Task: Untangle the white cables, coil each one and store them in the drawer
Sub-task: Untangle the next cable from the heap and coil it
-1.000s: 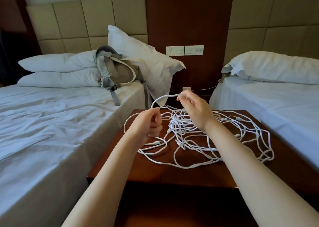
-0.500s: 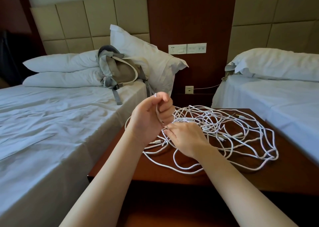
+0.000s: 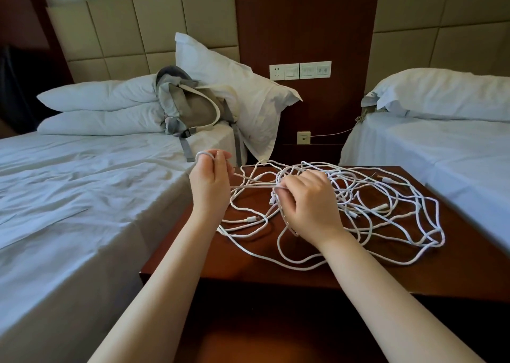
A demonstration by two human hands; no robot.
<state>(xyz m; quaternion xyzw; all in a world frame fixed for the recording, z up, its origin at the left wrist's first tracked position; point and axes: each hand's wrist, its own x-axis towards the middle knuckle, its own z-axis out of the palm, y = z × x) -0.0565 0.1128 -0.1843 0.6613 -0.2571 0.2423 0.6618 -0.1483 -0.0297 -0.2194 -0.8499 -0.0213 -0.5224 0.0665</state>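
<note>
**tangled_twice:** ok so how did we have it laid out, left to right?

**cordwrangler:** Far left we had the left bed (image 3: 82, 197), with two stacked pillows (image 3: 102, 108) and a grey backpack (image 3: 193, 111) propped against a third pillow (image 3: 248, 86). Then came our left hand (image 3: 211, 189), held up over the left edge of the counter (image 3: 248, 263), its fingers (image 3: 220, 158) curled round a small loop of cable.

**tangled_twice:** and the rest of the mess?

**cordwrangler:** The white cables (image 3: 369, 197) were one loose tangle sprawled over most of the countertop, nothing coiled. One strand ran pretty straight from our left hand across to our right hand (image 3: 306, 205). That one sat on the left-middle of the pile, fingers (image 3: 292, 186) pinched together on the strand. A connector (image 3: 249, 219) lay on the wood between our two wrists.

**tangled_twice:** anything past that?

**cordwrangler:** Wall sockets (image 3: 300, 70) on the wood panel behind, and the right bed (image 3: 455, 155) with its own pillow (image 3: 447, 95) just beside the counter. We couldn't tell how many cables were in that knot tbh.
</note>
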